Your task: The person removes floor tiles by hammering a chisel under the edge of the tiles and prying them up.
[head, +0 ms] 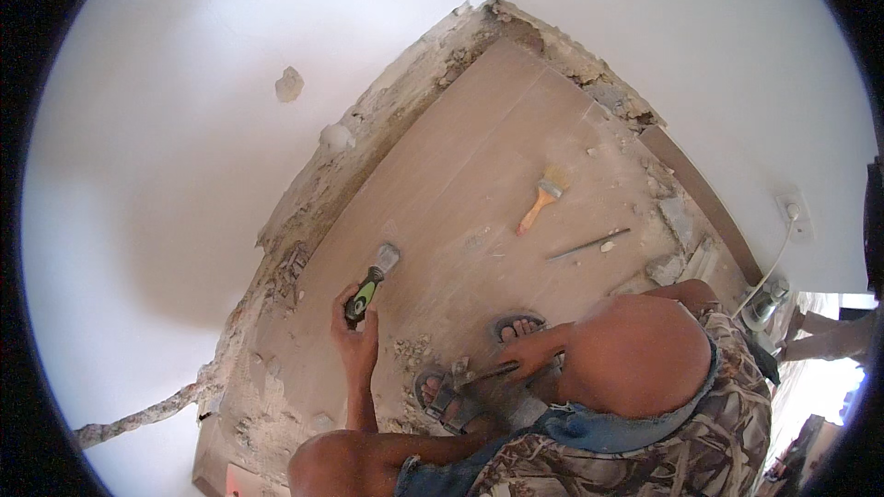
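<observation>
My left hand (pixel 356 331) grips a putty knife (pixel 366 293) by its green and black handle. The broad metal blade points away from me, low over or against the dusty plank floor (pixel 428 221). By my right foot, my right hand (pixel 535 353) is closed around a slim dark tool (pixel 494 374); its far end is blurred, so its kind is unclear. Ahead lies a flat paintbrush (pixel 542 203) with a wooden handle and pale bristles. A thin metal rod (pixel 590 245) rests on the floor nearer to me.
Broken plaster (pixel 304 221) edges the left wall, and more rubble (pixel 666 221) lies along the right. A long brown board (pixel 704 200) leans there. A white cord (pixel 773 269) hangs from a wall socket (pixel 794 214). Crumbled debris (pixel 413 351) lies by my sandalled left foot (pixel 442 400).
</observation>
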The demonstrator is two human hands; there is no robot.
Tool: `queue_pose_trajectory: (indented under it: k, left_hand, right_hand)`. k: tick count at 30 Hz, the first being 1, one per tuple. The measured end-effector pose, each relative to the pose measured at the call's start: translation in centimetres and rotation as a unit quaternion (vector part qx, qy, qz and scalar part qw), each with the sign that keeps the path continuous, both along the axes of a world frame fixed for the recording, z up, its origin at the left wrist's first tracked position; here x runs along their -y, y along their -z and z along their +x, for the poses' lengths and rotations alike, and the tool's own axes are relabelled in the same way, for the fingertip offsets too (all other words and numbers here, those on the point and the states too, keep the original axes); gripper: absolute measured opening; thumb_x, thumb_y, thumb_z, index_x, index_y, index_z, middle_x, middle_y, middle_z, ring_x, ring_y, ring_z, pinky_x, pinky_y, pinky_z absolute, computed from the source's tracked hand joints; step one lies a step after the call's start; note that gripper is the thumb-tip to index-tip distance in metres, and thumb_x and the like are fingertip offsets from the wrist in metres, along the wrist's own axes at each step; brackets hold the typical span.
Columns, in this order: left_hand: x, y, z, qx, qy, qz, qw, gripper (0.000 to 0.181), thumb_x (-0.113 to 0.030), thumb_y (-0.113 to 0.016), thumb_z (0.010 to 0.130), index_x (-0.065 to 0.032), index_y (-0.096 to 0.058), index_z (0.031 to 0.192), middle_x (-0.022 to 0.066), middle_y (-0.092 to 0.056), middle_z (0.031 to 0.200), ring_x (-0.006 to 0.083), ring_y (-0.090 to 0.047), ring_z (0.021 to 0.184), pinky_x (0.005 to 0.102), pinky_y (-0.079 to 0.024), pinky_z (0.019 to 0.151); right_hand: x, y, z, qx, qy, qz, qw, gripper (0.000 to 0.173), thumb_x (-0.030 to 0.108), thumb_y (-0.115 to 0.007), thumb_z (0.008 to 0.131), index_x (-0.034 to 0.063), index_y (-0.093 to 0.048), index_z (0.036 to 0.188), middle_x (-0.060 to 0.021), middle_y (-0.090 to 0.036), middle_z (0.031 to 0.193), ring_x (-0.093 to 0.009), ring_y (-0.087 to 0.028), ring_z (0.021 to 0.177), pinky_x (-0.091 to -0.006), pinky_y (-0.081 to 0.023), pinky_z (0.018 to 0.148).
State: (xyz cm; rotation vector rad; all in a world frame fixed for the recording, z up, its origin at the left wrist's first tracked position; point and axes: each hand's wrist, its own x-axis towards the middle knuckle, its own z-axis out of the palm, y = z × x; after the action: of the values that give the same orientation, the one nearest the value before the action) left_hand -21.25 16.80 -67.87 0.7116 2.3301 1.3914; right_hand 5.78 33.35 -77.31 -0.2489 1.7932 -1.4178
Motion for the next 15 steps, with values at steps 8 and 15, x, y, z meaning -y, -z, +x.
queue_pose_trajectory:
  k: [8, 15]
  left_hand:
    - [0.5, -0.1, 0.0, -0.182, -0.028, 0.041, 0.982, 0.04, 0.002, -0.063, 0.083, -0.0025, -0.052, 0.121, 0.0169, -0.059, 0.118, 0.0268, -0.059, 0.107, 0.0368, -0.046, 0.091]
    - [0.1, 0.1, 0.6, -0.281, 0.014, -0.002, 0.96, 0.04, 0.003, -0.064, 0.081, -0.002, -0.054, 0.119, 0.0193, -0.06, 0.115, 0.0311, -0.06, 0.107, 0.0386, -0.047, 0.09]
  right_hand:
    - [0.8, 2.0, 1.9, -0.006, 0.025, 0.044, 0.999, 0.041, 0.038, -0.059, 0.089, 0.0045, -0.059, 0.113, -0.0253, -0.063, 0.094, -0.039, -0.059, 0.088, -0.0483, -0.042, 0.085]
    - [2.5, 4.9, 3.5, -0.057, 0.043, 0.151, 0.986, 0.039, 0.037, -0.062, 0.086, 0.0069, -0.061, 0.11, -0.0253, -0.063, 0.09, -0.041, -0.06, 0.086, -0.0509, -0.041, 0.083]
